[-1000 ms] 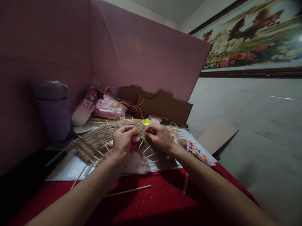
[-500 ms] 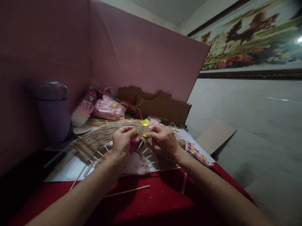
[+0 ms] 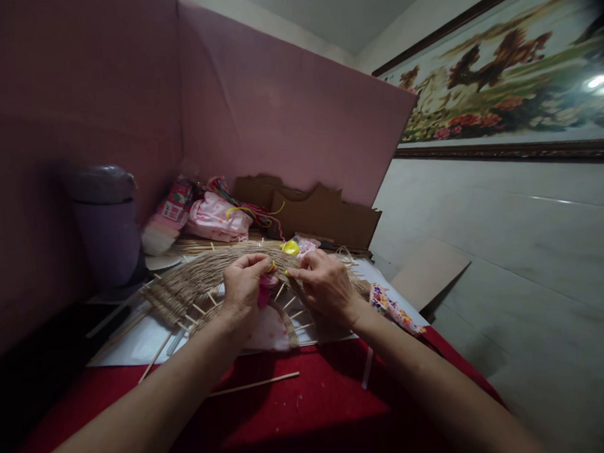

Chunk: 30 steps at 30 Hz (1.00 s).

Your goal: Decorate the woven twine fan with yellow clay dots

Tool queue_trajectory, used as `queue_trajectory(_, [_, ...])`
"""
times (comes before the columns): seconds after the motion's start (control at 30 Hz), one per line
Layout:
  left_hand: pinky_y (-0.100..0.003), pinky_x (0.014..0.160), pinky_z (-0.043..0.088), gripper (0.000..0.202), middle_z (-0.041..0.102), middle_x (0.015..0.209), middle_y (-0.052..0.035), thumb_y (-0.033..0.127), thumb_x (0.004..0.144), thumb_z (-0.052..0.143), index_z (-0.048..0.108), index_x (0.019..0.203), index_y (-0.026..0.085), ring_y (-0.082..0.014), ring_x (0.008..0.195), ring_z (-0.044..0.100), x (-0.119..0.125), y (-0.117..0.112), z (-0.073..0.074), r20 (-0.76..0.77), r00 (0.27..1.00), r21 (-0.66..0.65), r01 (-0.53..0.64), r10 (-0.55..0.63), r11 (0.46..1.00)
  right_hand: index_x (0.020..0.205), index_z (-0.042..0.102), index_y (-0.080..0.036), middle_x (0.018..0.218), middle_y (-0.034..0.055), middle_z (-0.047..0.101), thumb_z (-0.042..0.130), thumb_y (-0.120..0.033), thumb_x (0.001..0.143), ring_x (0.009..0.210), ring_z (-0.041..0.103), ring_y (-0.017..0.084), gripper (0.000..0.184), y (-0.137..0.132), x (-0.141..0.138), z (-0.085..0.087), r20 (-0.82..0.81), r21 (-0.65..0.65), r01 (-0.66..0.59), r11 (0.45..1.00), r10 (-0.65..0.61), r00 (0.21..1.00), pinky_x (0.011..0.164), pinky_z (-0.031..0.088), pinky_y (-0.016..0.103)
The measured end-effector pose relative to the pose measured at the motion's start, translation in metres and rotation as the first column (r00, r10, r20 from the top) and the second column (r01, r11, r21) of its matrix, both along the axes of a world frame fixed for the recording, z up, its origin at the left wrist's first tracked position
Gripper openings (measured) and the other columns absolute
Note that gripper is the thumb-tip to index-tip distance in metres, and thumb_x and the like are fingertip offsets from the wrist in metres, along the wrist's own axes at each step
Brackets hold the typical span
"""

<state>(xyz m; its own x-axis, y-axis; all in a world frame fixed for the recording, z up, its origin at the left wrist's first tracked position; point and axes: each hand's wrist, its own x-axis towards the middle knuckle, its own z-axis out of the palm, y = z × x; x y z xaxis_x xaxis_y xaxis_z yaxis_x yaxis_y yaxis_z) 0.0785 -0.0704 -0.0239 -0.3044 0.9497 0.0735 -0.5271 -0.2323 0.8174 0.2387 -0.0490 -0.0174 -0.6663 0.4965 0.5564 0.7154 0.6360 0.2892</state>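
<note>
My left hand (image 3: 240,286) is closed in a pinch on a small yellow clay-like piece (image 3: 272,265). Below its fingers shows something bright pink (image 3: 263,295), partly covered by the hand, so its kind is unclear. Just to the right, my right hand (image 3: 327,285) is closed too, with a tiny yellow bit (image 3: 287,272) at its index fingertip. Both hands are over an arched piece of woven twine (image 3: 179,292) with thin wooden sticks poking out of its edges. Pink-spotted white cloth (image 3: 269,329) lies inside the arch.
Behind the weaving are a yellow lump (image 3: 290,247) in clear plastic, a pink cloth bundle (image 3: 219,217) and torn cardboard (image 3: 311,209). A purple bin (image 3: 106,228) stands at left. One loose stick (image 3: 259,382) lies on the red tablecloth (image 3: 290,420). Floral fabric (image 3: 393,309) is at right.
My right hand has shifted slightly left, and the yellow bit at its fingertip looks smaller. My left hand keeps its pinch, almost unmoved.
</note>
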Motion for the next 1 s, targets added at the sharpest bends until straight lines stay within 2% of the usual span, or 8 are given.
queue_trajectory(0.37, [-0.019,0.038,0.042,0.025,0.062,0.051,0.0004,0.017,0.047,0.075,0.059,0.066,0.011,-0.0097,0.038,0.054,0.000,0.002,0.000,0.006,1.000,-0.010,-0.009,0.009,1.000,0.093,0.068,-0.023,0.085,0.0063,0.055,0.053,-0.017,0.083,0.079,0.046,0.019,0.019,0.002,-0.002,-0.002,0.000,0.048,-0.042,0.998,0.042,0.999,0.068,0.037,0.030])
queue_trajectory(0.47, [-0.019,0.038,0.042,0.026,0.063,0.054,0.0002,0.021,0.050,0.076,0.060,0.069,0.011,-0.0090,0.038,0.053,0.001,0.001,0.000,-0.010,1.000,0.013,0.003,-0.003,1.000,0.097,0.067,-0.022,0.085,0.0066,0.056,0.053,-0.013,0.080,0.081,0.048,0.020,0.024,0.003,0.000,-0.001,-0.106,0.051,-0.078,0.996,0.083,0.991,0.070,0.040,0.032])
queue_trajectory(0.53, [-0.019,0.039,0.043,0.027,0.064,0.057,0.0000,0.025,0.054,0.076,0.061,0.072,0.011,-0.0083,0.039,0.053,0.001,0.001,-0.001,-0.028,0.999,0.052,0.021,-0.019,0.998,0.103,0.066,-0.021,0.087,0.0066,0.057,0.052,-0.009,0.079,0.085,0.050,0.020,0.030,0.005,0.001,0.002,-0.292,0.060,-0.110,0.992,0.122,0.949,0.072,0.042,0.032])
queue_trajectory(0.63, [-0.019,0.040,0.044,0.029,0.064,0.061,0.0002,0.028,0.056,0.077,0.062,0.075,0.011,-0.0074,0.041,0.054,0.000,0.002,-0.003,-0.043,0.998,0.101,0.047,-0.043,0.994,0.103,0.066,-0.022,0.087,0.0051,0.057,0.049,-0.008,0.082,0.084,0.052,0.018,0.031,0.009,0.003,0.005,-0.561,0.065,-0.168,0.984,0.175,0.809,0.071,0.044,0.031])
queue_trajectory(0.73, [-0.018,0.038,0.042,0.033,0.063,0.063,0.0021,0.021,0.051,0.080,0.062,0.078,0.012,-0.0070,0.040,0.053,0.000,0.002,-0.002,-0.032,0.996,0.137,0.086,-0.083,0.987,0.098,0.068,-0.023,0.085,0.0037,0.056,0.049,-0.008,0.082,0.080,0.054,0.017,0.029,0.013,0.003,0.005,-0.711,0.074,-0.202,0.977,0.193,0.676,0.068,0.045,0.030])
queue_trajectory(0.8, [-0.018,0.038,0.042,0.036,0.064,0.064,0.0013,0.016,0.048,0.081,0.062,0.078,0.012,-0.0074,0.041,0.054,0.000,0.001,0.000,-0.022,0.994,0.141,0.111,-0.109,0.984,0.095,0.068,-0.023,0.085,0.0036,0.056,0.050,-0.008,0.081,0.079,0.055,0.017,0.027,0.015,0.003,0.002,-0.757,0.082,-0.220,0.972,0.204,0.621,0.066,0.046,0.030])
queue_trajectory(0.9, [-0.018,0.040,0.043,0.032,0.067,0.065,-0.0030,0.014,0.050,0.079,0.063,0.077,0.010,-0.0078,0.043,0.055,0.002,-0.002,0.002,-0.027,0.986,0.104,0.164,-0.162,0.981,0.095,0.068,-0.023,0.087,0.0041,0.057,0.050,-0.007,0.081,0.081,0.055,0.017,0.028,0.014,0.004,-0.007,-0.761,0.086,-0.257,0.963,0.230,0.607,0.068,0.047,0.031])
queue_trajectory(1.0, [-0.017,0.042,0.043,0.025,0.068,0.066,-0.0061,0.018,0.057,0.078,0.064,0.076,0.009,-0.0078,0.044,0.055,0.004,-0.005,0.001,-0.050,0.970,0.085,0.243,-0.240,0.966,0.096,0.068,-0.024,0.088,0.0046,0.058,0.050,-0.007,0.081,0.085,0.055,0.018,0.029,0.011,0.008,-0.015,-0.724,0.089,-0.272,0.958,0.250,0.643,0.072,0.047,0.033])
